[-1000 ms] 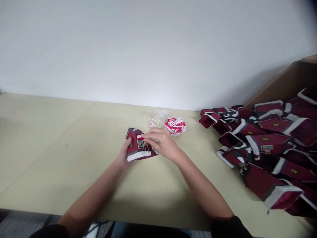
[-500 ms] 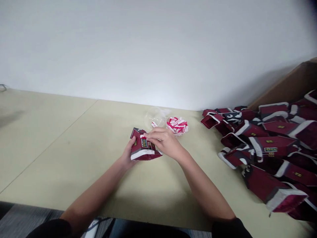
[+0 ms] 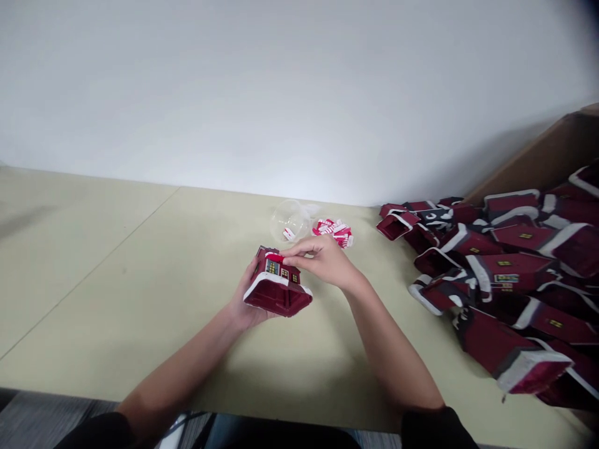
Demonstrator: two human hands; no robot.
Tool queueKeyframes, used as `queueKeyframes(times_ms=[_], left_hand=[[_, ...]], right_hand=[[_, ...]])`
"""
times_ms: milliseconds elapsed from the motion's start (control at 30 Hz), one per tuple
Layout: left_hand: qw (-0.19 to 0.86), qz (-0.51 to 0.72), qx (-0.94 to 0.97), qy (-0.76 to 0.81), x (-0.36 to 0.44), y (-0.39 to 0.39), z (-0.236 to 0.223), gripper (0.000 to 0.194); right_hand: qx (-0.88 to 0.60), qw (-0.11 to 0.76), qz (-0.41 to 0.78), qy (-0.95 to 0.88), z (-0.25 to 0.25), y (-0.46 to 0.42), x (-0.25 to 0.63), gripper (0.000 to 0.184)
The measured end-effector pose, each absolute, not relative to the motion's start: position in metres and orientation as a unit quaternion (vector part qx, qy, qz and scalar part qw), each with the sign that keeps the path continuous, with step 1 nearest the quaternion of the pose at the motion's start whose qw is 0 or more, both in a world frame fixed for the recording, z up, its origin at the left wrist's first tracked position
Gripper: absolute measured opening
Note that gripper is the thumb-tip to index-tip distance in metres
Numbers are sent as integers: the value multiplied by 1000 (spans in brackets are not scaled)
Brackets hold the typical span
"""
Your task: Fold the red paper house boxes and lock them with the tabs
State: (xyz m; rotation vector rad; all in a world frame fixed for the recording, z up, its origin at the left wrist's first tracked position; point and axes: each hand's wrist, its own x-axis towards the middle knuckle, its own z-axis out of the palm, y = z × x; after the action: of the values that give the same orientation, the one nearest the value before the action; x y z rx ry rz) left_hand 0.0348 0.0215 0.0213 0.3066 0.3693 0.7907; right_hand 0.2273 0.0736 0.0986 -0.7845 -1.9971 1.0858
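Note:
A small dark red paper house box [image 3: 278, 288] with white trim and yellow windows is tilted up above the beige table [image 3: 116, 280], its open bottom facing me. My left hand [image 3: 246, 302] cups it from below and the left side. My right hand [image 3: 322, 259] pinches a small red and white piece at the box's top edge, fingers pressed together.
Behind the hands lie a clear plastic cup [image 3: 287, 221] on its side and a little heap of red and white strips [image 3: 334, 229]. A big pile of the same red house boxes [image 3: 505, 274] fills the right, spilling from a cardboard box [image 3: 543, 159]. A white wall stands behind.
The box has been lifted off the table and tipped so its open bottom faces me. My right hand has shifted to pinch at its top edge.

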Motion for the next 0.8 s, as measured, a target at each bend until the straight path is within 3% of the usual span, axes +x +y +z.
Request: queueKeyframes(times_ms=[300, 800], left_hand=[[870, 431, 164, 175, 36, 18, 20, 60], [869, 394, 155, 254, 32, 19, 16, 63]], right_hand=[[-276, 333, 348, -832, 127, 55, 233, 20], [-306, 307, 252, -865, 113, 61, 225, 21]])
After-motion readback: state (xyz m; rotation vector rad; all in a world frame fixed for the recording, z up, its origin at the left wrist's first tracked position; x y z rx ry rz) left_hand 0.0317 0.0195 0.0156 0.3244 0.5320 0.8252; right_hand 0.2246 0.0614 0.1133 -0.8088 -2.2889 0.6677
